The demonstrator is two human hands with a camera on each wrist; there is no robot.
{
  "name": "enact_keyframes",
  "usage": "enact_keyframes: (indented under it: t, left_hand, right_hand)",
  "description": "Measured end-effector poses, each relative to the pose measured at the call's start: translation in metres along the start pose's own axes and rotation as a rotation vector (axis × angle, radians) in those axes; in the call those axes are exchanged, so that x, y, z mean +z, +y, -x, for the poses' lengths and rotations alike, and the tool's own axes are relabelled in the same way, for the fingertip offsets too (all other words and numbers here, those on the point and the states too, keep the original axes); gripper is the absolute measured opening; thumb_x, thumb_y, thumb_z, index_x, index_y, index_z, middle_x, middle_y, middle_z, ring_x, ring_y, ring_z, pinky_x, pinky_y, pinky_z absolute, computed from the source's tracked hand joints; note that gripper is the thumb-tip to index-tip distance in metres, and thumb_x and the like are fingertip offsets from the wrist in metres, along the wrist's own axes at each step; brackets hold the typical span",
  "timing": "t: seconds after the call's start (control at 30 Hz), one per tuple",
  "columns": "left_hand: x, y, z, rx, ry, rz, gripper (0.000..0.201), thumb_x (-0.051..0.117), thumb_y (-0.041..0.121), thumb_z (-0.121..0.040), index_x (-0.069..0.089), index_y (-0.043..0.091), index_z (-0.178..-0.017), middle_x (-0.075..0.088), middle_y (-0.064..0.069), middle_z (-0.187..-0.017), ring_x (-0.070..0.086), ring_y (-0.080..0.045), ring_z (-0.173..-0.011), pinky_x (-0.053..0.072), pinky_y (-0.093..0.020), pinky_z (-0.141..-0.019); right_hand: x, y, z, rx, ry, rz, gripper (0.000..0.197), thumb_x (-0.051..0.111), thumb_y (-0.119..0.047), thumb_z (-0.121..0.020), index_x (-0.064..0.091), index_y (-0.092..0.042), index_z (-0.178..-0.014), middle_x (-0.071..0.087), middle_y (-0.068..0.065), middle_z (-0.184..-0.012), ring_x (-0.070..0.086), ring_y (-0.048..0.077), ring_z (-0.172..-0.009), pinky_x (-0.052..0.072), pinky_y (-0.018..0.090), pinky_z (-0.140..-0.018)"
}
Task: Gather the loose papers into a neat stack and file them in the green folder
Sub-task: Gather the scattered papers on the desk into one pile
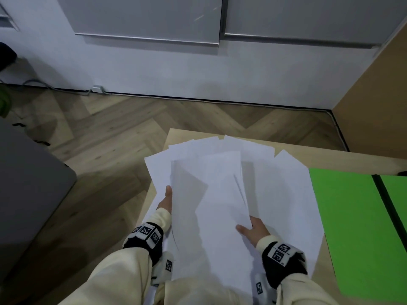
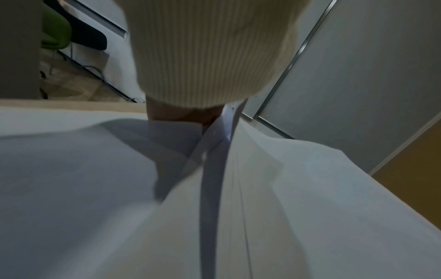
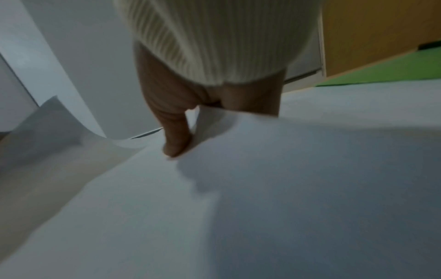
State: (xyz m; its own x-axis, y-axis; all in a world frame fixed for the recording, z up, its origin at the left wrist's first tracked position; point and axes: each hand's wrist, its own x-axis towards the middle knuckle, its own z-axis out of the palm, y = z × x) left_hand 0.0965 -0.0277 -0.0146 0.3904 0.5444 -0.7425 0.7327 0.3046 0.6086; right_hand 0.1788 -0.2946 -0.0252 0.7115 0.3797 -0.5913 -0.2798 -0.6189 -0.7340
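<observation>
The loose papers (image 1: 220,194) lie fanned on the table (image 1: 330,157), just left of the green folder (image 1: 352,227); the left hand (image 1: 165,202) grips their left edge, thumb on top; the right hand (image 1: 253,231) pinches a lifted bundle near the folder side. Uneven squeezing could buckle sheets, or push those overhanging the table's left edge to the floor. One folder; two hands; roughly ten sheets, too overlapped to count exactly.

Green folder (image 1: 352,227) just beside fanned papers (image 1: 275,194)
</observation>
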Motion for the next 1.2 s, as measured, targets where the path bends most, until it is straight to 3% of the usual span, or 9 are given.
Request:
enact_keyframes:
  t: [0.13,0.2,0.33,0.4,0.5,0.67,0.87,1.03,1.2]
  left_hand:
    - [-0.006,-0.007,-0.016,-0.004,-0.037,0.193,0.114,0.043,0.093,-0.048,0.052,0.014,-0.129,0.056,-0.012,-0.134,0.053,-0.033,-0.121,0.033,-0.044,-0.113]
    - [-0.012,-0.003,-0.002,0.008,-0.035,0.061,0.090,0.049,0.080,-0.063,0.056,0.014,-0.123,0.056,-0.013,-0.132,0.052,-0.031,-0.121,0.034,-0.038,-0.111]
    - [-0.016,-0.016,0.009,0.148,-0.015,-0.345,0.015,0.067,0.034,-0.075,0.061,0.021,-0.081,0.066,-0.005,-0.092,0.060,-0.021,-0.079,0.043,-0.024,-0.075]
    - [-0.020,-0.020,0.004,0.174,0.000,-0.401,0.010,0.067,0.016,-0.074,0.060,0.018,-0.080,0.064,-0.002,-0.079,0.058,-0.020,-0.072,0.044,-0.022,-0.070]
    - [-0.026,-0.021,-0.007,0.210,0.066,-0.506,0.032,0.069,0.006,-0.069,0.044,0.018,-0.055,0.042,0.002,-0.057,0.042,-0.019,-0.065,0.036,-0.022,-0.063]
    - [-0.025,-0.026,-0.016,0.292,0.204,-0.516,0.042,0.054,0.008,-0.083,0.035,0.018,-0.047,0.069,-0.023,-0.083,0.043,-0.020,-0.057,0.033,-0.020,-0.055]
    - [-0.020,-0.028,-0.003,0.268,0.169,-0.444,0.026,0.051,0.020,-0.090,0.049,0.010,-0.066,0.045,-0.011,-0.070,0.039,-0.023,-0.069,0.033,-0.025,-0.066]
    - [-0.029,-0.031,0.000,0.209,0.148,-0.331,0.042,0.047,0.029,-0.092,0.038,0.016,-0.054,0.036,-0.003,-0.060,0.037,-0.020,-0.074,0.028,-0.026,-0.064]
    - [-0.043,-0.028,0.007,0.099,0.004,-0.331,0.031,0.055,0.044,-0.086,0.062,0.017,-0.074,0.059,-0.008,-0.091,0.054,-0.023,-0.090,0.036,-0.025,-0.083]
  right_hand:
    - [-0.004,-0.001,-0.001,0.036,0.222,-0.215,0.033,0.053,0.000,-0.090,0.057,0.004,-0.122,0.063,0.013,-0.116,0.058,0.026,-0.110,0.037,0.024,-0.090]
    - [-0.014,-0.001,0.004,0.047,0.336,-0.336,0.032,0.051,0.002,-0.091,0.055,0.008,-0.122,0.058,0.008,-0.110,0.055,0.023,-0.105,0.036,0.027,-0.091]
    - [-0.020,0.018,-0.001,0.097,0.467,-0.353,0.043,0.054,-0.004,-0.091,0.045,0.005,-0.132,0.052,0.013,-0.134,0.049,0.029,-0.123,0.030,0.033,-0.108]
    - [-0.021,0.025,0.000,0.121,0.464,-0.320,0.051,0.055,-0.007,-0.090,0.039,0.002,-0.138,0.046,0.015,-0.142,0.043,0.031,-0.131,0.027,0.036,-0.115]
    - [-0.030,0.026,0.006,0.134,0.401,-0.268,0.052,0.052,-0.005,-0.092,0.035,0.001,-0.140,0.042,0.014,-0.143,0.038,0.031,-0.135,0.024,0.036,-0.114]
    - [-0.039,0.025,0.010,0.145,0.232,-0.034,0.048,0.047,-0.002,-0.092,0.037,0.001,-0.139,0.046,0.004,-0.135,0.041,0.032,-0.132,0.029,0.035,-0.111]
    - [-0.027,0.020,0.011,0.144,0.081,0.181,0.058,0.065,-0.021,-0.082,0.046,-0.003,-0.134,0.056,0.012,-0.133,0.052,0.029,-0.124,0.039,0.032,-0.104]
    - [-0.030,0.020,0.008,0.173,0.283,0.059,0.051,0.066,-0.013,-0.082,0.052,0.003,-0.128,0.061,0.020,-0.125,0.057,0.035,-0.116,0.043,0.036,-0.100]
    - [-0.040,0.022,0.014,0.225,0.617,-0.263,0.049,0.066,-0.003,-0.081,0.049,0.013,-0.125,0.056,0.028,-0.128,0.055,0.040,-0.118,0.039,0.037,-0.103]
